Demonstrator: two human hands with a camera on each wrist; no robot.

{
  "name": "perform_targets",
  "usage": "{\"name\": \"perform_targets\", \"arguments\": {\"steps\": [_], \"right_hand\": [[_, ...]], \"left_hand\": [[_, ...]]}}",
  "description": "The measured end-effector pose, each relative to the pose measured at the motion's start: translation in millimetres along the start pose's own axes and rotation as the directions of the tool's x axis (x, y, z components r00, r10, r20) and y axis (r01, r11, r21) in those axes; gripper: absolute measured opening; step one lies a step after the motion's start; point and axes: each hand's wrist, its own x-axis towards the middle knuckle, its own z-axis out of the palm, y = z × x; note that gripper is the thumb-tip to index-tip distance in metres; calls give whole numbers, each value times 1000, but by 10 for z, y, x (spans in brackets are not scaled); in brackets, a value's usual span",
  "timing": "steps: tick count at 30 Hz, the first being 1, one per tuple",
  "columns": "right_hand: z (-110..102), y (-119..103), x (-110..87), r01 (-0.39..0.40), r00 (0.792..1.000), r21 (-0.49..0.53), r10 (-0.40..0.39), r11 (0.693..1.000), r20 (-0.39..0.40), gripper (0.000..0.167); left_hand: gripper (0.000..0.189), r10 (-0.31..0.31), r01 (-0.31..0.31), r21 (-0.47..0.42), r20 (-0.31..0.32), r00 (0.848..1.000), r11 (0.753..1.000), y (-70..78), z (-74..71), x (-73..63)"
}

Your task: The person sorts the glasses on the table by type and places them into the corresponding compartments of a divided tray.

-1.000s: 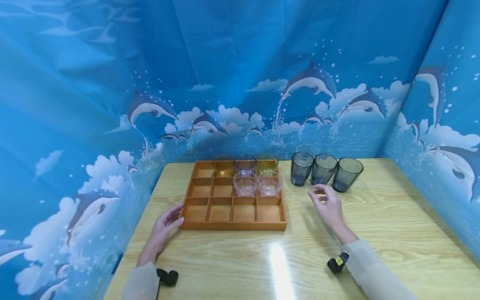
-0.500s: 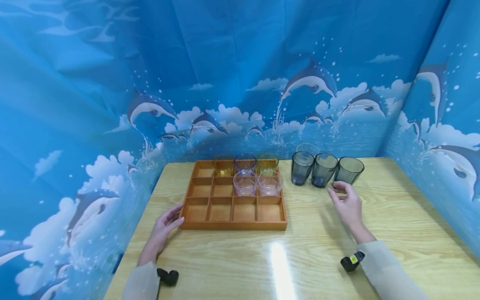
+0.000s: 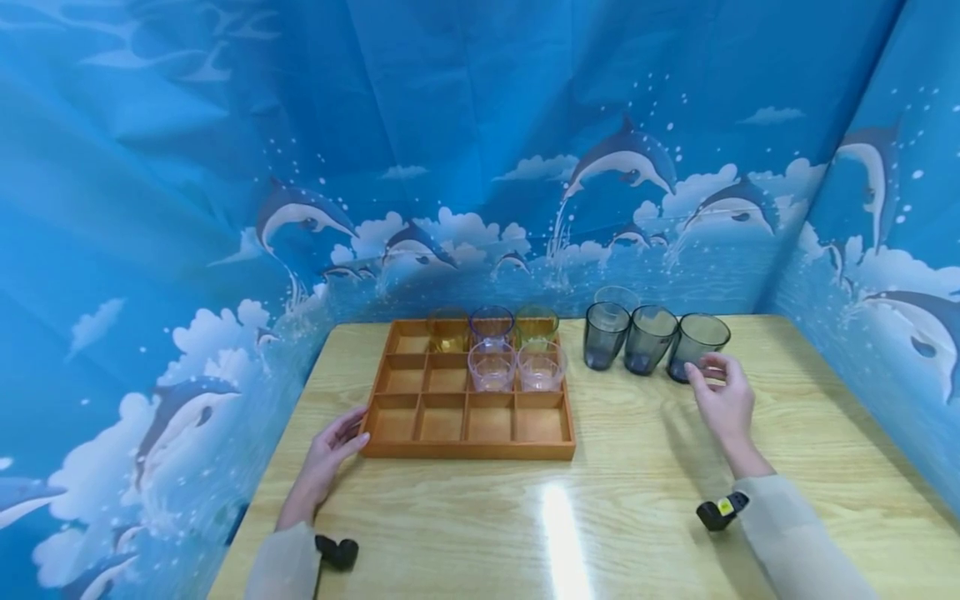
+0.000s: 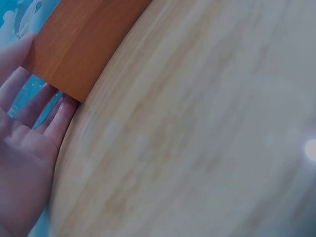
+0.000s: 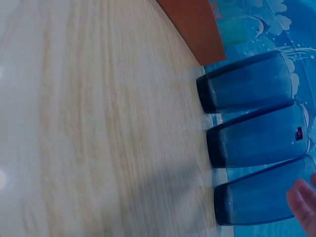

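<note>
My left hand (image 3: 333, 450) touches the front left corner of a wooden compartment tray (image 3: 465, 451). Up close in the left wrist view, its fingers (image 4: 61, 116) lie fairly straight along the tray's side. My right hand (image 3: 727, 400), loosely bent and holding nothing visible, is just in front of the rightmost smoky grey glass (image 3: 701, 337). Its fingertips (image 5: 301, 197) overlap that glass in the right wrist view; contact cannot be told. Two more dark glasses, a middle one (image 3: 649, 337) and a left one (image 3: 604, 337), stand upright beside it.
Inside the tray are an amber glass (image 3: 448, 335), a blue-rimmed glass (image 3: 491, 321), a yellow-green glass (image 3: 536, 325) and two pinkish clear glasses, one left (image 3: 492, 375) and one right (image 3: 542, 375). Behind the dark glasses, a clear glass (image 3: 617, 295) shows its rim. A dolphin-print curtain (image 3: 480, 167) backs the table.
My right hand has moved right, from in front of the middle dark glass to the rightmost one. The left hand stays at the tray corner; the glasses have not visibly moved.
</note>
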Motion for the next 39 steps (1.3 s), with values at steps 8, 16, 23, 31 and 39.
{"name": "perform_targets", "arguments": {"steps": [8,16,23,31,39], "right_hand": [[-95,73,115,-149,989,-74,150,986,4,46],[-122,116,263,-277,951,-143,292,950,101,74],[-73,205,330,-353,903,-103,367,930,224,94],[23,267,447,-394,882,-86,403,915,244,103],[98,326,493,-386,890,-57,388,921,239,101]], "left_hand": [[55,0,0,-6,-3,1000,1000,1,3,3],[55,15,-15,-7,1,1000,1000,1,-4,18],[55,17,-17,-14,-5,1000,1000,-14,-2,30],[55,20,-20,-8,0,1000,1000,-16,-5,32],[55,35,-35,-19,7,999,999,-35,-4,27]]}}
